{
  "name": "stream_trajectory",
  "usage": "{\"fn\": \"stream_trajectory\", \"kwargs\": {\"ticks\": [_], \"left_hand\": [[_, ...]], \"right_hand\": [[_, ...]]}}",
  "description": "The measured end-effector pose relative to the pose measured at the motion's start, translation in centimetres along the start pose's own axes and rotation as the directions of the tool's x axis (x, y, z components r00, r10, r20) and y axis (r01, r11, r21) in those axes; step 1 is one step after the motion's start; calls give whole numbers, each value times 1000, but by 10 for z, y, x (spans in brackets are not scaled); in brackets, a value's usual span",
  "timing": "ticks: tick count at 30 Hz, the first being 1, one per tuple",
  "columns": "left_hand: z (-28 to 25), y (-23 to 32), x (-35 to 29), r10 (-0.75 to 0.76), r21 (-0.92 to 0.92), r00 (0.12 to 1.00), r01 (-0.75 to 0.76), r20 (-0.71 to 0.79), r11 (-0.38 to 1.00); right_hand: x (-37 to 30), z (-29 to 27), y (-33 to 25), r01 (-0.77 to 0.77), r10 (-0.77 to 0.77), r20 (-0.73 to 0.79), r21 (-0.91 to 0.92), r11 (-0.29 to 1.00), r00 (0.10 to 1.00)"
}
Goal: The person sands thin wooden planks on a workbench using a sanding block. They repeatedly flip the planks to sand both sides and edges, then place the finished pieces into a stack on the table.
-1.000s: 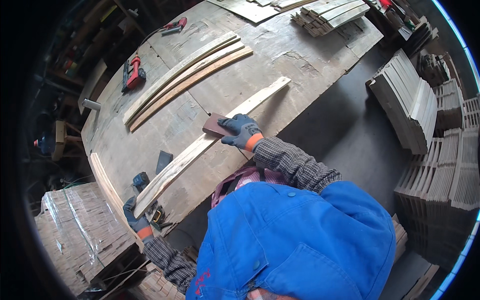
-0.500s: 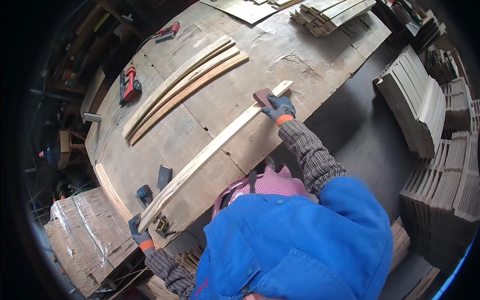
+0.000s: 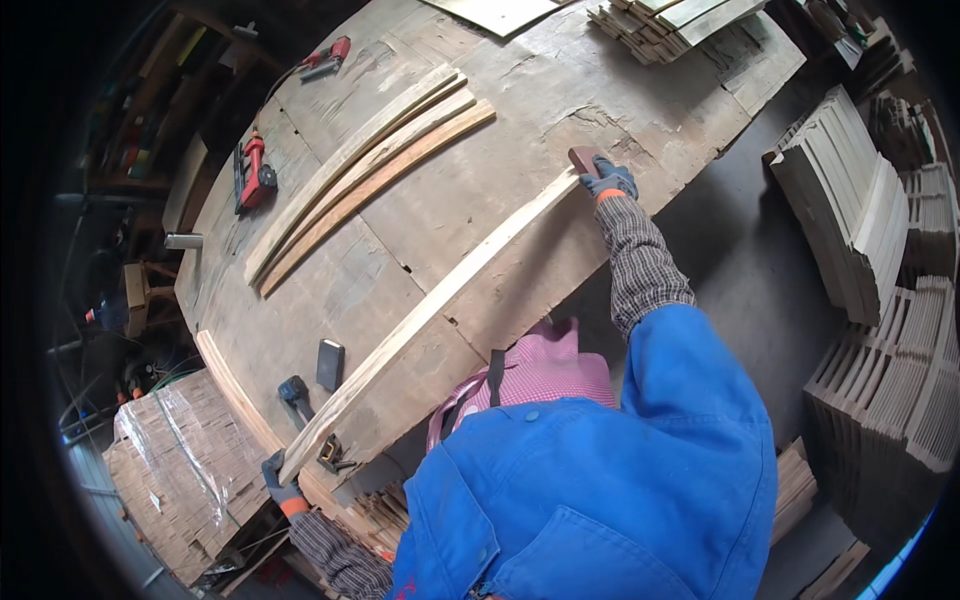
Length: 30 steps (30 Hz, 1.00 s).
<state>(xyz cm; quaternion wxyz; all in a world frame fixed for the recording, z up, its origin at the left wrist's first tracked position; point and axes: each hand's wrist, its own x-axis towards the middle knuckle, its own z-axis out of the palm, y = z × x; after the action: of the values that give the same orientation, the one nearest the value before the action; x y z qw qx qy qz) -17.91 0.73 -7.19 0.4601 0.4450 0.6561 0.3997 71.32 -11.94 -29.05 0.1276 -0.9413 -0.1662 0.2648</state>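
A long pale wood strip (image 3: 430, 305) runs diagonally over the worktable, its near end at the lower left. My left hand (image 3: 283, 482), in a grey glove with an orange cuff, is closed around that near end. At the strip's far end, my gloved right hand (image 3: 612, 180) grips a reddish-brown sanding block (image 3: 582, 158), which meets the wood there. Its underside is hidden. Close to my left hand lie a small black-and-yellow tool (image 3: 331, 452), a dark blue-black tool (image 3: 294, 393) and a dark rectangular block (image 3: 330, 364).
Several wood strips (image 3: 380, 190) lie together on the worktable (image 3: 400, 345). Two red nail guns (image 3: 256, 175) sit along its left side. Thin boards (image 3: 660, 30) are piled at the far end. Stacked slats (image 3: 845, 205) stand on the right, a wrapped wood bundle (image 3: 185, 460) at lower left.
My right hand has slid the sanding block up and right along the strip to its far end. My left hand keeps its hold on the near end. The view has shifted slightly.
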Motion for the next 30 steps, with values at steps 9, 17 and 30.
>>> {"fn": "stream_trajectory", "kwargs": {"ticks": [9, 17, 30], "left_hand": [[8, 7, -16, 7, 5, 999, -6, -51, 1000], [37, 26, -30, 500, 455, 831, -553, 243, 698], [58, -34, -28, 348, -50, 935, -346, 67, 937]], "right_hand": [[-45, 29, -6, 249, -249, -138, -17, 968, 959], [-193, 74, -71, 670, -642, -202, 122, 733, 739], [-511, 104, -212, 925, -953, 39, 229, 302, 301]]}}
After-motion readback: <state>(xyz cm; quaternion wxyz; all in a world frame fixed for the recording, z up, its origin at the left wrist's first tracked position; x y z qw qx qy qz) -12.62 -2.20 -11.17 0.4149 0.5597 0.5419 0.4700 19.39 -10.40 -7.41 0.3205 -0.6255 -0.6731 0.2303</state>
